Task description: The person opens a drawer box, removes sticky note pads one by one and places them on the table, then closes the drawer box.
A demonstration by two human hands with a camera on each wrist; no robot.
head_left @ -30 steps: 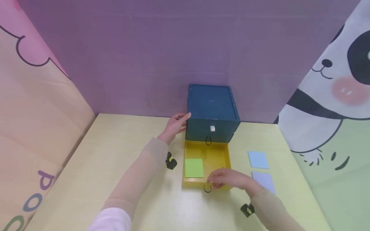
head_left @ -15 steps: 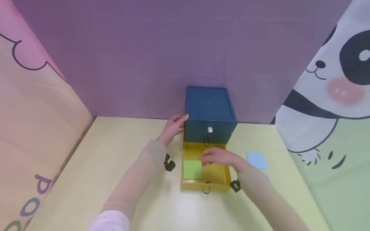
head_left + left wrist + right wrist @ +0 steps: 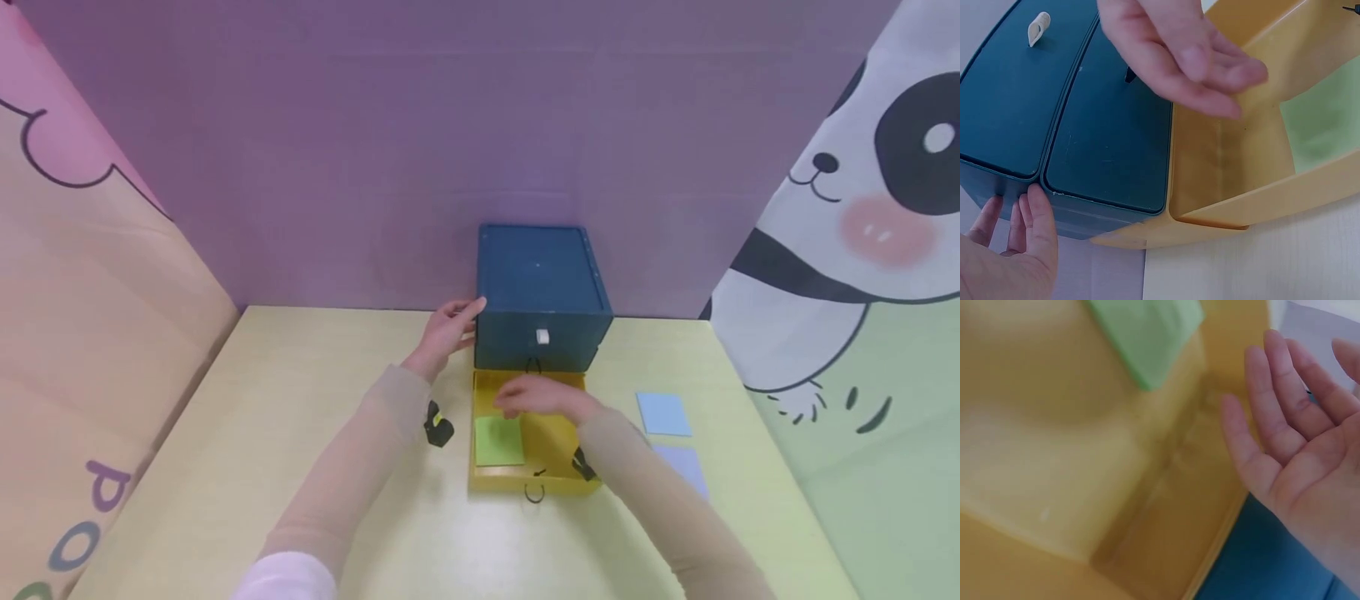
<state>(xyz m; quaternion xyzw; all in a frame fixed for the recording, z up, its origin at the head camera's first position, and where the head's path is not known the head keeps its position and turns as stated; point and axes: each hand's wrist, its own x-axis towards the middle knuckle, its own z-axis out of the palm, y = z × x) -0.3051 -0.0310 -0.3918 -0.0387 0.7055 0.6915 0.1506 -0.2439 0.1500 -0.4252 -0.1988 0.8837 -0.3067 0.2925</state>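
My left hand (image 3: 446, 333) rests against the left side of a blue drawer cabinet (image 3: 542, 271), thumb at its front top edge. In the left wrist view its straight fingers (image 3: 1040, 222) touch the cabinet wall. Below the blue fronts, a yellow drawer (image 3: 543, 483) is pulled out. Inside it, on the left, lies a square green sticky note (image 3: 498, 443). Over the back of this drawer hovers my right hand (image 3: 542, 395), just behind the note. The right wrist view shows its palm bare and its fingers (image 3: 1280, 419) loosely bent, holding nothing.
Right of the drawer, a light blue sticky note (image 3: 664, 414) and a lilac one (image 3: 684, 468), partly behind the right sleeve, lie on the pale wooden table (image 3: 315, 417). A purple cloth (image 3: 360, 167) hangs behind the cabinet. The top drawer has a white pull (image 3: 543, 337).
My right hand has moved from the yellow drawer's front edge back and left, over the drawer's rear part. My left hand stays against the cabinet, and the green note lies where it was.
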